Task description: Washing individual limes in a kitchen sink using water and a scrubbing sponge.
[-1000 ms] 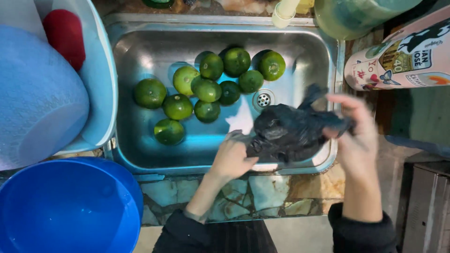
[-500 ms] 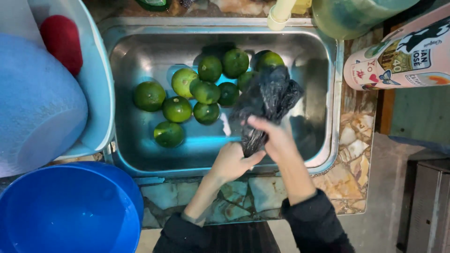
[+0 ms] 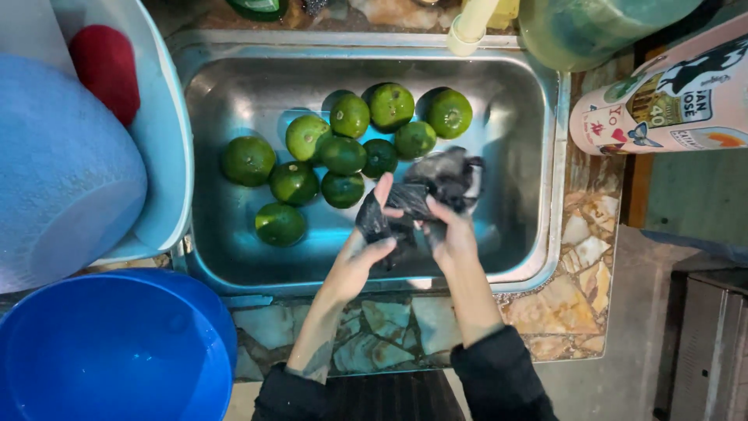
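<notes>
A crumpled black plastic bag (image 3: 436,187) is held over the steel sink (image 3: 234,86) by both hands. My left hand (image 3: 362,253) pinches its near left part with fingers spread. My right hand (image 3: 452,234) grips its middle from below. Several green limes (image 3: 343,152) lie in shallow water in the sink, just left of and beyond the bag.
A blue bucket (image 3: 109,351) stands at the lower left. A pale blue tub (image 3: 167,156) holding a light blue bowl (image 3: 62,171) and a red object (image 3: 105,70) sits left of the sink. A printed carton (image 3: 662,101) and a green container (image 3: 592,27) are at the right. A faucet spout (image 3: 471,27) hangs above.
The bag was stretched out to the right of the sink, then brought over the basin. Now it is bunched smaller between both hands, lower and closer to the sink's front.
</notes>
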